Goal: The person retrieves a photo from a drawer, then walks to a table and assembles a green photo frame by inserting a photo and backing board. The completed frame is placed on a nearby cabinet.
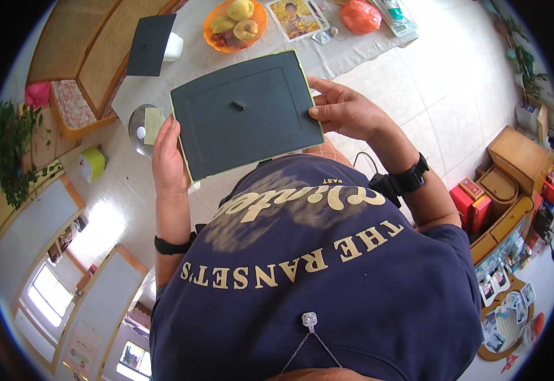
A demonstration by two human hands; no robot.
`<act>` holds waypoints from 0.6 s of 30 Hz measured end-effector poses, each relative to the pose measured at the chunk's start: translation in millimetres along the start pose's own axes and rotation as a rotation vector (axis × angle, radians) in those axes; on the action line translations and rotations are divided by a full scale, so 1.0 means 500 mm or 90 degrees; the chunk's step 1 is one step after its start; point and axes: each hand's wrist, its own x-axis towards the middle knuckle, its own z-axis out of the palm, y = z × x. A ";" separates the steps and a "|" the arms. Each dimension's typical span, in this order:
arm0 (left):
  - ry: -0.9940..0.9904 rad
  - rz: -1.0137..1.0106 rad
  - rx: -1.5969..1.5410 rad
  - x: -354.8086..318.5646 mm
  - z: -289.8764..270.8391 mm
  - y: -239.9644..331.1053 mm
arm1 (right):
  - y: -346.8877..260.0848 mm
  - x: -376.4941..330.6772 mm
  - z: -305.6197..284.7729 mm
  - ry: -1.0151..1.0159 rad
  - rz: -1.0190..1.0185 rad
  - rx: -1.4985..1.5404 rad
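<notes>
I hold a picture frame (245, 130) in front of my chest with its dark backing board turned toward me. A thin pale green border runs round the board, and a small dark tab sticks up at its middle. My left hand (170, 159) grips the left edge, fingers along the side. At the right edge, my right hand (347, 109) pinches the frame with the thumb on the backing and the fingers partly hidden behind it. The frame's front is out of sight. Beyond it, a printed photo (296, 19) lies on the cloth-covered table (334, 57).
On the table are an orange fruit basket (263, 24), a red plastic bag (361, 17), a teal and white package (394, 16) and another dark panel (151, 44) beside a white object. A wooden sofa (80, 57) stands left; wooden furniture (512, 165) stands right.
</notes>
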 end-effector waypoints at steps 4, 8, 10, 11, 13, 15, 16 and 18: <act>-0.095 -0.065 -0.047 0.003 -0.012 -0.002 | 0.004 0.002 -0.003 -0.019 -0.022 -0.013; -0.157 -0.114 -0.044 -0.012 -0.028 0.004 | 0.005 0.000 -0.006 0.047 -0.028 -0.039; -0.220 -0.091 -0.048 -0.019 -0.031 0.005 | 0.009 -0.001 -0.010 0.064 -0.022 -0.047; -0.235 -0.094 -0.060 -0.023 -0.032 0.007 | 0.013 -0.002 -0.012 0.095 -0.013 -0.061; -0.278 -0.101 -0.100 -0.027 -0.036 0.011 | 0.023 -0.004 -0.016 0.098 -0.026 -0.039; -0.285 -0.114 -0.111 -0.030 -0.043 0.015 | 0.035 -0.006 -0.020 0.125 -0.036 -0.024; -0.296 -0.119 -0.124 -0.032 -0.046 0.016 | 0.039 -0.009 -0.022 0.125 -0.033 -0.017; -0.302 -0.117 -0.125 -0.035 -0.051 0.016 | 0.045 -0.012 -0.023 0.130 -0.030 -0.002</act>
